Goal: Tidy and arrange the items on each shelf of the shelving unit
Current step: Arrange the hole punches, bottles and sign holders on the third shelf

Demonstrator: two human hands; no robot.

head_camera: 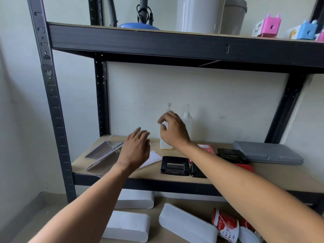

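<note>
Nearest us, on the lowest shelf (184, 200), lie three white boxes (129, 226) and a red-and-white roll of labels (226, 225). Above them, on the middle shelf (273, 174), our left hand (137, 149) hovers with fingers straight and loosely spread, holding nothing, over clear acrylic stands (103, 155) that lie tipped at the left end. Just right of it sit a sheet of white paper (154, 157), a black hole punch (175, 166), a second punch (230, 155) and a grey case (268, 152) at the right. Further back, our right hand (172, 131) curls round the top of a white bottle (165, 144) standing near the wall; motion blur keeps us from telling how firmly we grip it. A second pump bottle (187, 120) stands just behind. Farthest, on the top shelf (175, 41), we see a blue lamp base (138, 26), a white cylinder (198, 14), a grey bin (233, 16) and pink (270, 26) and blue (307, 30) holders.
</note>
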